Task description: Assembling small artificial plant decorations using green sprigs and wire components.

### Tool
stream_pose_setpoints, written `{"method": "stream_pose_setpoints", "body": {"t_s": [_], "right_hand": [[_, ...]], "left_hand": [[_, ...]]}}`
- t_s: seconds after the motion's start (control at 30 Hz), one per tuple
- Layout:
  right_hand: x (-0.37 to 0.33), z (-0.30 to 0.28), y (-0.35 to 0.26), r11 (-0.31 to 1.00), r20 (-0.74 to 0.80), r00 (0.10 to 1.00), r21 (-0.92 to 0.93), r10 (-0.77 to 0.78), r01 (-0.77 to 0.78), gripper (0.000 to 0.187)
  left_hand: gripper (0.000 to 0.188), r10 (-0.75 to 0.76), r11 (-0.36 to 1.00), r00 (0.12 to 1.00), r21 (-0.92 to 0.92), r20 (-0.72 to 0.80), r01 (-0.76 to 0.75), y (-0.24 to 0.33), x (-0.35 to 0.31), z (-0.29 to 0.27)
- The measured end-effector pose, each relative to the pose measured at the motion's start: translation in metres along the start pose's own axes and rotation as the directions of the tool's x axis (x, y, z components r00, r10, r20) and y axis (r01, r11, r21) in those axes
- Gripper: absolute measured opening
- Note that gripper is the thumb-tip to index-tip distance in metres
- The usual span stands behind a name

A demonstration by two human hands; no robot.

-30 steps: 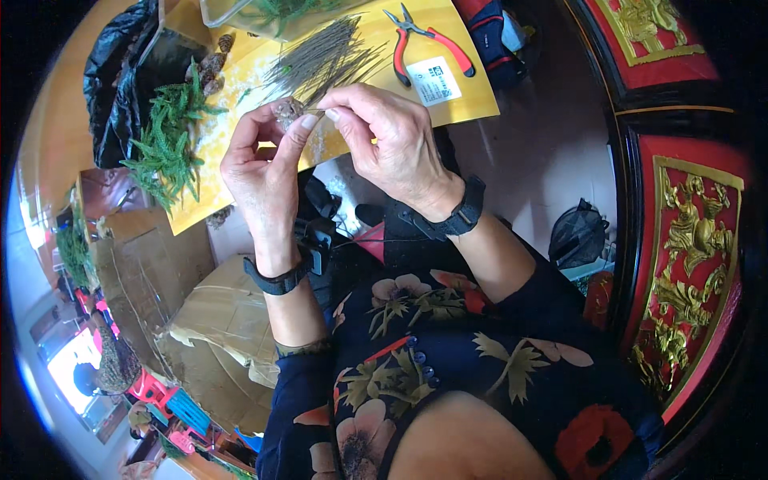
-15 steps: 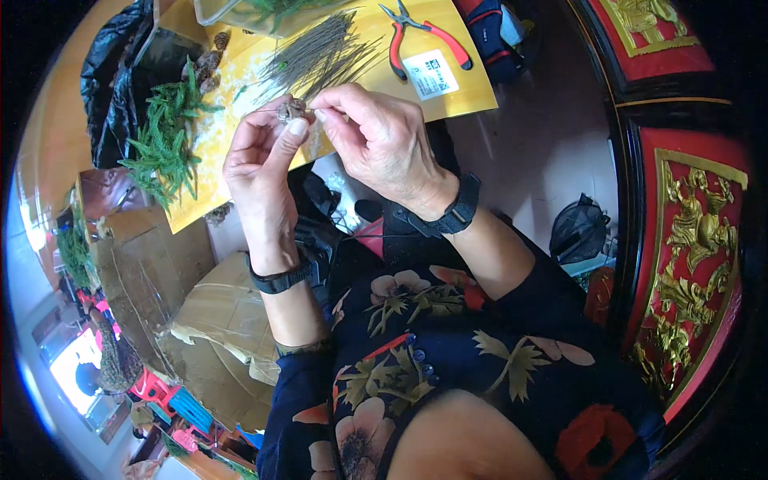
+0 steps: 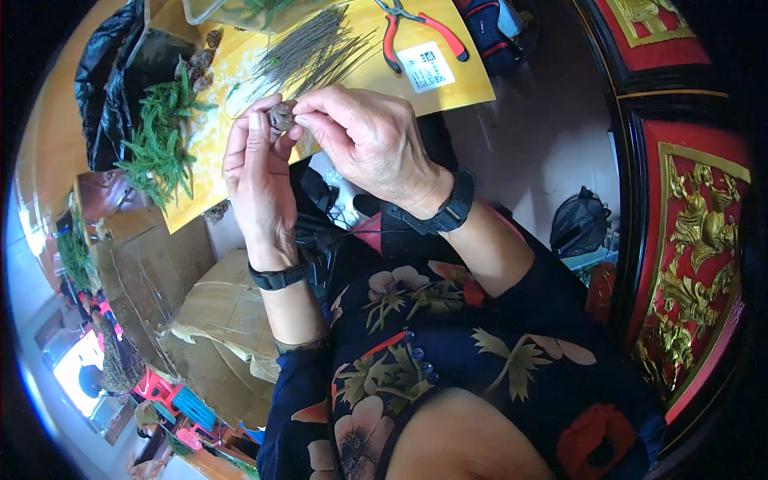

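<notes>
A small brown pine cone (image 3: 281, 117) is held up over the near edge of the yellow table. My left hand (image 3: 260, 160) grips it between thumb and fingers. Against its right side, the thumb and forefinger of my right hand (image 3: 364, 140) are pinched together. The wire seen there earlier is mostly hidden by my fingers now. Beyond my hands lies a loose bundle of thin dark wires (image 3: 308, 52). Pliers with red and black handles (image 3: 392, 40) rest to the right of the wires, touching a white label (image 3: 426, 68).
Green artificial sprigs (image 3: 160, 144) and several pine cones (image 3: 200, 64) lie at the table's left, by a black plastic bag (image 3: 108, 88). A clear container (image 3: 210, 10) stands at the back. Cardboard (image 3: 152, 264) is at the lower left. A carved red and gold panel (image 3: 696, 240) rises on the right.
The pine cone has turned and shifted slightly left in my left fingers, whose thumb now points up. My right hand's fingertips have moved left, closer against the cone.
</notes>
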State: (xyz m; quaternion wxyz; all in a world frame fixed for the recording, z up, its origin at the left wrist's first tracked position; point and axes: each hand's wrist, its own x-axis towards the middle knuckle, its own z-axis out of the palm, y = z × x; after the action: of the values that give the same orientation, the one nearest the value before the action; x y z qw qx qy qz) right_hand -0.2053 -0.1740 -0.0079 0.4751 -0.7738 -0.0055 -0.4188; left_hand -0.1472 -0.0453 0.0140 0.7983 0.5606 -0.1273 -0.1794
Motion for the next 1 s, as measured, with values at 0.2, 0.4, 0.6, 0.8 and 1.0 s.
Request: {"method": "stream_pose_setpoints", "body": {"t_s": [0.2, 0.4, 0.6, 0.8, 1.0], "right_hand": [[0.001, -0.001, -0.003, 0.997, 0.023, 0.998, 0.058, 0.05, -0.051, 0.009], [0.0, 0.001, -0.002, 0.996, 0.012, 0.999, 0.074, 0.041, -0.042, 0.007], [0.002, -0.003, -0.005, 0.991, 0.087, 0.994, 0.111, 0.067, -0.077, 0.006], [0.001, -0.001, 0.001, 0.985, 0.123, 0.991, 0.157, 0.05, -0.07, 0.006], [0.006, -0.005, 0.005, 0.991, 0.114, 0.993, 0.127, 0.021, -0.035, 0.005]], "left_hand": [[0.027, -0.029, 0.996, 0.999, -0.08, 0.036, 0.032, 0.0, -0.002, -0.004], [0.027, -0.025, 0.999, 0.999, -0.039, 0.034, 0.026, -0.004, -0.002, -0.008], [0.025, -0.017, 0.983, 0.99, -0.179, 0.137, 0.041, -0.002, -0.002, -0.016], [0.024, 0.001, 0.967, 0.98, -0.248, 0.201, 0.05, -0.006, -0.003, -0.021], [0.025, 0.03, 0.967, 0.984, -0.255, 0.178, 0.017, -0.008, -0.001, -0.018]]}}
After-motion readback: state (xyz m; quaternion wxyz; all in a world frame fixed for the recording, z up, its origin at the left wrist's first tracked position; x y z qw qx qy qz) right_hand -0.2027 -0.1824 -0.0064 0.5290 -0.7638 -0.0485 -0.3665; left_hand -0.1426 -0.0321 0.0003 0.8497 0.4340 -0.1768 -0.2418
